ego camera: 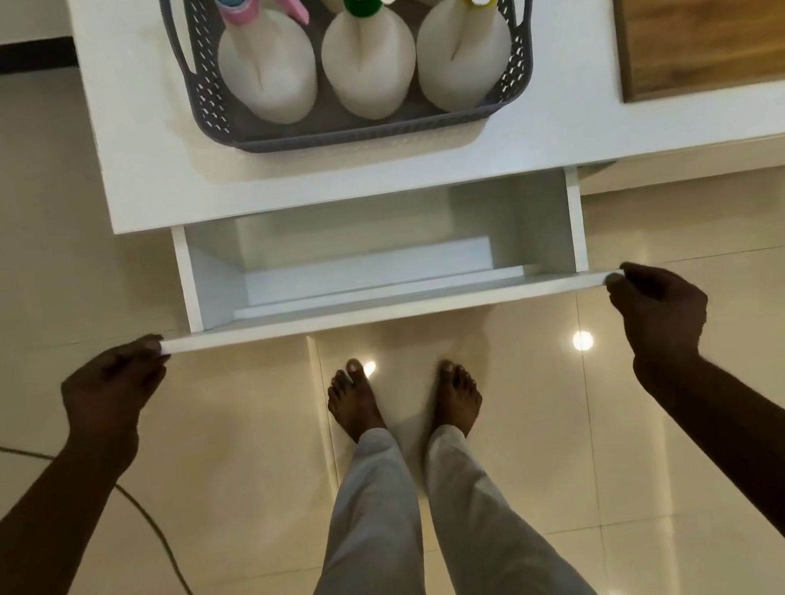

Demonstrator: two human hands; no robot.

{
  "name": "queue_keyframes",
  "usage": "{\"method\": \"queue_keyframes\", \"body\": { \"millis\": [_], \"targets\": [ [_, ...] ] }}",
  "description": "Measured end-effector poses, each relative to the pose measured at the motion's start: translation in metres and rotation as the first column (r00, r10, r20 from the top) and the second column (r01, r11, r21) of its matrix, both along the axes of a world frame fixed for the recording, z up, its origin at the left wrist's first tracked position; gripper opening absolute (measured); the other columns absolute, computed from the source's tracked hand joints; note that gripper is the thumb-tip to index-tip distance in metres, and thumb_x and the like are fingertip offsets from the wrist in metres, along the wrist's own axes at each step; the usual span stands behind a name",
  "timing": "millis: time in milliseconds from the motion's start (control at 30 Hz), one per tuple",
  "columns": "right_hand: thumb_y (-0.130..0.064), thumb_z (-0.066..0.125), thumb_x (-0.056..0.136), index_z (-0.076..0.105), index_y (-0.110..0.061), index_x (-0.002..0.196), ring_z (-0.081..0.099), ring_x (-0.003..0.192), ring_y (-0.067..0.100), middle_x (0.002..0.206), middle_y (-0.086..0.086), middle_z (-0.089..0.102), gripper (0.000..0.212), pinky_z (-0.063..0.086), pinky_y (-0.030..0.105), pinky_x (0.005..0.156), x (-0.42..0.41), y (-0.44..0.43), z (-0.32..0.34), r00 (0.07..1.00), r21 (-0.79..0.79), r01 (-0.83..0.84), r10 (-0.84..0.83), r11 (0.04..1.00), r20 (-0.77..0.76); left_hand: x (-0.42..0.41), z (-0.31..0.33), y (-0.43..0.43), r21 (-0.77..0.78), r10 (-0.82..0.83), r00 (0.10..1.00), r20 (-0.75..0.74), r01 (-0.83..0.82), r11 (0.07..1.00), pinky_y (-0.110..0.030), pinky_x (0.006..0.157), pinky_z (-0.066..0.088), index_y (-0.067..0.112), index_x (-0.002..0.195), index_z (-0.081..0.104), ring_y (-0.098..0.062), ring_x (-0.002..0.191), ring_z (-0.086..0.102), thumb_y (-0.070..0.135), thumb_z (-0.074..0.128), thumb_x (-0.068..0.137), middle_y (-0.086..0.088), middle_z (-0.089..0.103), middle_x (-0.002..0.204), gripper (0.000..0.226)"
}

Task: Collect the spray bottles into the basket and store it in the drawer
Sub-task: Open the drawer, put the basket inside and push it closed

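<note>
1. Both forearms are bare — no sleeves, watch or bands in view on either.
2. The left hand (111,383) and the right hand (658,299) wear no gloves and no rings that can be made out.
3. The legs are in loose, light grey trousers (393,531) — plain cloth, reaching to the ankles.
4. The feet (353,400) are bare, without shoes or socks.
</note>
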State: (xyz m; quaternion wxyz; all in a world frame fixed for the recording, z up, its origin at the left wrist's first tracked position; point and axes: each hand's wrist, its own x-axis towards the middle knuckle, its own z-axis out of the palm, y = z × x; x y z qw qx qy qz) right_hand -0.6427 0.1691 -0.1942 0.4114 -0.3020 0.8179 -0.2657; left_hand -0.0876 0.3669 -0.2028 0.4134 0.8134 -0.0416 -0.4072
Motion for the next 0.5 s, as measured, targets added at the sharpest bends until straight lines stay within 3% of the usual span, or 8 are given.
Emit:
{"method": "queue_keyframes", "body": {
  "millis": [100, 233, 500],
  "targets": [
    [-0.017, 0.084, 0.088, 0.077, -0.01, 0.124, 0.076, 0.108, 0.031, 0.116, 0.011, 0.079, 0.038, 0.059, 0.045, 0.103, -0.015, 0.034, 0.001, 1.0, 0.039, 0.021, -0.021, 0.999, -0.004, -0.012, 0.002, 0.034, 0.011, 0.033, 0.999, -0.042, -0.032, 0.999, -0.028, 0.094, 0.062, -0.013, 0.129, 0.064, -0.03, 0.115, 0.07, -0.003, 0.067, 0.096, -0.026, 0.069, 0.131, 0.035],
    [-0.018, 0.084, 0.087, 0.078, -0.013, 0.122, 0.075, 0.107, 0.026, 0.114, 0.008, 0.08, 0.036, 0.056, 0.033, 0.096, -0.029, 0.071, 0.004, 0.998, 0.085, 0.044, -0.041, 0.995, -0.039, -0.032, 0.007, 0.072, 0.043, 0.126, 0.987, -0.102, -0.122, 0.992, -0.03, 0.095, 0.061, -0.011, 0.13, 0.065, -0.036, 0.126, 0.067, -0.004, 0.067, 0.096, -0.02, 0.074, 0.123, 0.035],
    [-0.019, 0.085, 0.086, 0.08, -0.015, 0.119, 0.075, 0.106, 0.027, 0.107, 0.004, 0.08, 0.033, 0.056, 0.036, 0.098, -0.049, 0.122, 0.007, 0.993, 0.194, 0.032, -0.01, 0.981, -0.114, -0.05, 0.016, 0.124, 0.127, 0.158, 0.979, -0.132, -0.141, 0.982, -0.03, 0.091, 0.063, -0.003, 0.12, 0.073, -0.034, 0.119, 0.071, -0.003, 0.069, 0.095, -0.009, 0.082, 0.109, 0.025]
  ]
}}
